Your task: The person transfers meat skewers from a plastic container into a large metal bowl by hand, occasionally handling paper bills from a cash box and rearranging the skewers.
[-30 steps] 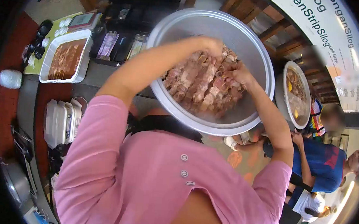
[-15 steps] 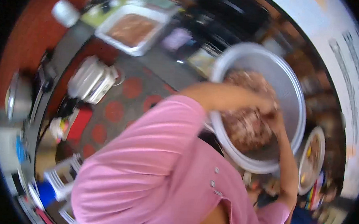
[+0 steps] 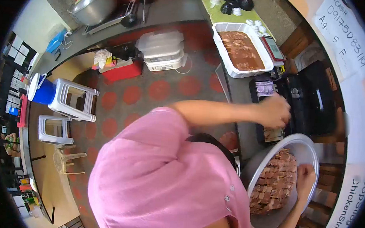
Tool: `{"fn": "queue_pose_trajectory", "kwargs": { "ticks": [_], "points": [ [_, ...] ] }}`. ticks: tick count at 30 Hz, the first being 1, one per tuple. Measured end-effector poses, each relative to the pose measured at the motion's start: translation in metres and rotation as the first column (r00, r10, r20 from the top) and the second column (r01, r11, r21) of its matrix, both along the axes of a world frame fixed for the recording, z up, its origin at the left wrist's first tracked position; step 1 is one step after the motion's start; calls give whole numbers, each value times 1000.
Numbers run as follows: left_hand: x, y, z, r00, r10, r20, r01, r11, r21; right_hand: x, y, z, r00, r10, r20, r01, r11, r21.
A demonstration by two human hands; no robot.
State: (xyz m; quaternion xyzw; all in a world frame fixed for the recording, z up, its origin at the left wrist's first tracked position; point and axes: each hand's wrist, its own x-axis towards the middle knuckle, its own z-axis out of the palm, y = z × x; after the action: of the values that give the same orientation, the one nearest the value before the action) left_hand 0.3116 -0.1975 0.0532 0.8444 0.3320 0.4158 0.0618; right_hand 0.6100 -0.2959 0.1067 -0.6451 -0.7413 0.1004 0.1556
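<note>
A grey basin at lower right holds many skewers of cut raw meat. My right hand is inside the basin at its far wall, beside the meat, with its fingers curled; what they hold, if anything, is hidden. Above the basin, my left hand is over an open black case, its fingers bunched and slightly blurred, and I cannot make out anything in them. Purple paper like a banknote lies in a compartment just above that hand.
A white tray of meat in brown sauce stands at the top, beside a scale and small white lids. Farther left are a white steamer, a red box, stools, a blue bucket and a metal pot.
The view has turned and is sharper. Both hands were together over the meat; my left hand has moved out of the basin to the black case, while my right hand stays in the basin.
</note>
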Motion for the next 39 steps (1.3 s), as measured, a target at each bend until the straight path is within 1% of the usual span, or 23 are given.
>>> {"fn": "queue_pose_trajectory", "kwargs": {
  "ticks": [1,2,3,5,7,9,12,13,16,17,19,21,23,25,26,27,28,29,31,33,35,37,39],
  "points": [
    [-30,10,-8,996,60,-73,-69,989,-131,-23,15,9,997,66,-40,-63,996,68],
    [-58,16,-13,960,193,-204,-223,965,-138,-42,31,10,982,188,-27,-182,973,140],
    [-85,23,-21,938,232,-258,-289,933,-212,-60,48,9,952,306,-2,-299,932,204],
    [-133,29,-41,869,416,-266,-451,889,-83,-104,78,9,895,442,56,-444,875,192],
    [-174,47,-57,762,517,-389,-607,780,-152,-144,111,0,836,539,103,-549,816,180],
    [-208,65,-53,729,554,-402,-657,730,-188,-186,144,-10,758,646,88,-650,741,168],
    [-251,108,-43,658,626,-418,-730,666,-152,-250,204,-43,723,681,115,-687,689,231],
    [-260,124,-42,591,684,-429,-783,614,-100,-271,227,-58,721,682,121,-688,686,237],
    [-294,180,-56,494,710,-501,-820,572,2,-338,282,-95,780,625,35,-609,744,274],
    [-300,193,-56,502,708,-497,-815,579,1,-358,295,-105,795,607,-6,-573,753,325],
    [-308,216,-55,457,627,-631,-842,534,-79,-395,312,-117,817,573,-55,-545,801,249],
    [-316,232,-65,468,652,-597,-838,542,-65,-427,326,-138,840,541,-45,-492,794,356],
    [-319,241,-69,459,579,-674,-809,586,-47,-445,339,-151,835,548,-51,-506,801,320],
    [-317,247,-71,489,529,-694,-780,621,-77,-459,352,-164,800,600,13,-573,758,312],
    [-312,244,-64,466,484,-741,-768,636,-67,-462,354,-169,793,598,118,-583,689,429],
    [-309,245,-59,439,439,-784,-755,653,-57,-465,358,-172,797,593,117,-579,694,427],
    [-310,252,-71,404,443,-800,-719,694,22,-467,363,-175,777,603,181,-624,698,353],
    [-308,256,-73,410,438,-800,-714,700,18,-468,367,-179,751,614,242,-660,700,273],
    [-304,264,-78,472,339,-814,-696,710,-108,-468,374,-186,729,642,238,-684,673,282],
    [-305,264,-73,497,335,-800,-671,733,-110,-466,373,-183,686,684,247,-721,592,362],
    [-310,266,-65,522,335,-785,-692,704,-159,-468,374,-178,684,695,221,-723,606,331],
    [-319,265,-61,572,386,-724,-691,702,-172,-467,373,-173,584,727,360,-787,400,469],
    [-326,256,-44,594,423,-684,-669,733,-127,-461,369,-160,557,729,397,-809,370,456]
  ]
}}
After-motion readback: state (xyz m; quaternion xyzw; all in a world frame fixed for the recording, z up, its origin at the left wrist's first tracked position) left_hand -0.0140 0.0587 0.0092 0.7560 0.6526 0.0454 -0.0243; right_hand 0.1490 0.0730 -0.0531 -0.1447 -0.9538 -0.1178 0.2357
